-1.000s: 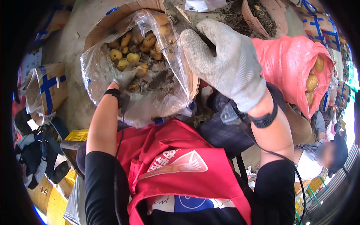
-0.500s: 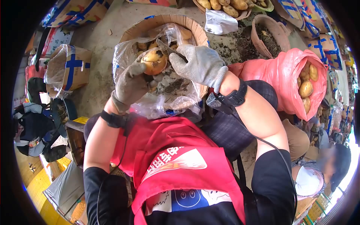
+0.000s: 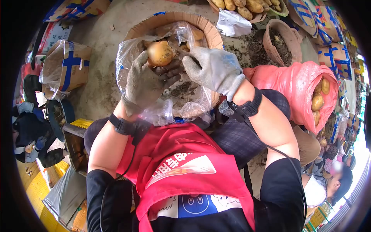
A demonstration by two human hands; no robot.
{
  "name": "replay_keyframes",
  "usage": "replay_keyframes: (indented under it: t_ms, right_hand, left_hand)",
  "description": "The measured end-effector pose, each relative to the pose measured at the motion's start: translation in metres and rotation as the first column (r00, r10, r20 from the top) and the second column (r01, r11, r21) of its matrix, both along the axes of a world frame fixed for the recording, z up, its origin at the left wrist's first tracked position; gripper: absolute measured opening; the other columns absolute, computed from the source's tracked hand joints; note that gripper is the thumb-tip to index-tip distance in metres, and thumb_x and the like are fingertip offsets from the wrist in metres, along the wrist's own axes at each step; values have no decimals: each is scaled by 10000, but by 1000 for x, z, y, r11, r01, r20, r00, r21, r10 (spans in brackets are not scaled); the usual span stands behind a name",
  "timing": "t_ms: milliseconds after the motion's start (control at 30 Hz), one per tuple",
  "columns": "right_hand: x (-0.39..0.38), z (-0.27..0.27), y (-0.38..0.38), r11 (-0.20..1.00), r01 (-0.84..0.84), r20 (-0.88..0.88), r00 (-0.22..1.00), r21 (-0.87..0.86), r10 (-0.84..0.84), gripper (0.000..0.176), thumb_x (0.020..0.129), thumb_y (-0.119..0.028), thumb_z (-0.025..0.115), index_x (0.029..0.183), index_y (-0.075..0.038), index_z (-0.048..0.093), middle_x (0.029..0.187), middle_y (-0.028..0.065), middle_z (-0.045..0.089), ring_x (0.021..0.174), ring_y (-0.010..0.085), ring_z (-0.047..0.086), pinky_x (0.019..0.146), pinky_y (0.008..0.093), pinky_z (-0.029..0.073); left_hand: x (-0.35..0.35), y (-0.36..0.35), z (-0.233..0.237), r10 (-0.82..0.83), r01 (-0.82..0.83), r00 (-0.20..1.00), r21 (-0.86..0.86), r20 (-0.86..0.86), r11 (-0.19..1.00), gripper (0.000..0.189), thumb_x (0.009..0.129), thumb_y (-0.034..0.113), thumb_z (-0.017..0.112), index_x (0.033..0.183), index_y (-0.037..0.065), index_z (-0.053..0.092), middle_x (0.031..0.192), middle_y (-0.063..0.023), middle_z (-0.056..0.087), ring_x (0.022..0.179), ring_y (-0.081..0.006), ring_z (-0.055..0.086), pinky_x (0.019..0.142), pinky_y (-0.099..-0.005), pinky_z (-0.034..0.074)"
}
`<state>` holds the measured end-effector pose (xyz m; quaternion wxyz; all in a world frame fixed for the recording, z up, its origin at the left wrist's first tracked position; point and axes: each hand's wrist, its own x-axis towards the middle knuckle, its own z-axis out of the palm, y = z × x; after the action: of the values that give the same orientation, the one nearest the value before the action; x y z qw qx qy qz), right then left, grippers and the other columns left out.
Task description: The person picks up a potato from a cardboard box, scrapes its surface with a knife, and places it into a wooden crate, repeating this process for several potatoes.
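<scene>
A round yellow-brown potato (image 3: 160, 54) sits between the thumb and fingers of my left hand (image 3: 146, 83), which wears a grey glove with dirt-darkened fingertips. Just right of it, my gloved right hand (image 3: 215, 70) is closed on a small knife, whose thin dark blade (image 3: 178, 51) points toward the potato and is blurred. Both hands are over a round cardboard-walled container (image 3: 210, 33) lined with clear plastic (image 3: 129, 48). Inside the container are more potatoes, partly hidden, and dark soil.
To the right a pink sack (image 3: 278, 83) lies with potatoes showing at its mouth. Beyond it stands a pinkish tub (image 3: 270, 46) of soil, near a white sheet (image 3: 234, 23) and a basket of potatoes (image 3: 244, 12). A taped box (image 3: 75, 67) stands left. Other people are at both sides.
My left hand has opened out more around the potato, showing its dirty fingertips. The potato has moved slightly up in view, and my right hand has shifted a little right.
</scene>
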<state>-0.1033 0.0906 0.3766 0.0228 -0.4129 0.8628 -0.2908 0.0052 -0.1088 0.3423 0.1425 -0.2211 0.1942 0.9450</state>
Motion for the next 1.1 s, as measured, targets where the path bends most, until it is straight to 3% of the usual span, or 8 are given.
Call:
replay_keyframes:
  t_ms: [100,167,233,300,467,733,800,1100]
  right_hand:
    - [12,2,-4,987,-21,-25,999,162,26,311,941,-365,641,818,-81,667,728,184,679,693,376,694,597,477,544]
    - [21,-2,-4,931,-329,-67,937,157,342,355,960,-403,597,799,-96,675,688,179,686,659,378,701,580,484,546]
    - [19,5,-2,955,-281,22,960,91,280,361,960,-405,602,793,-93,669,680,181,679,666,381,702,584,487,546]
    - [6,12,1,994,-89,16,996,-64,90,370,958,-413,603,798,-85,667,688,185,679,672,389,700,596,499,545]
    - [-5,8,6,998,29,35,999,58,-31,370,950,-421,607,842,-81,707,751,206,700,725,402,708,641,511,548]
    - [12,23,13,926,-280,115,959,253,259,382,955,-431,581,852,-88,714,749,187,708,742,392,716,666,508,554]
    - [6,21,16,959,-208,96,977,194,192,381,955,-430,580,851,-88,712,749,188,707,742,392,716,662,509,554]
    - [13,23,8,928,-188,-47,976,322,215,350,977,-399,564,857,-101,704,753,154,723,724,350,728,633,497,566]
  left_hand:
    - [0,4,11,27,-28,999,-60,-17,998,614,1036,490,489,1431,19,504,1326,-171,631,1220,-300,613,1081,-438,467]
    - [2,2,15,53,-57,998,-107,-35,993,565,1037,431,536,1433,30,499,1320,-162,627,1200,-284,621,1045,-428,499]
    - [4,1,10,78,-86,991,-72,-105,994,500,1024,283,601,1441,34,483,1329,-137,606,1197,-264,617,1005,-413,526]
    - [7,6,13,131,-228,954,-368,-271,902,496,1004,163,616,1461,45,462,1343,-116,587,1202,-245,613,1014,-402,523]
    - [7,5,0,23,-247,940,-633,-340,733,712,815,-59,724,1467,46,458,1366,-91,570,1219,-187,585,1061,-324,484]
    - [5,6,3,-157,-303,894,-825,-419,477,715,797,-49,760,1446,32,472,1368,-91,553,1221,-183,571,1041,-313,488]
    - [6,6,10,-227,-314,903,-920,-366,234,720,799,-23,778,1445,24,465,1375,-98,548,1223,-193,573,1028,-323,502]
    - [-5,5,3,-180,-253,926,-901,-331,354,775,741,49,854,1429,61,496,1295,-89,592,1171,-181,596,971,-320,539]
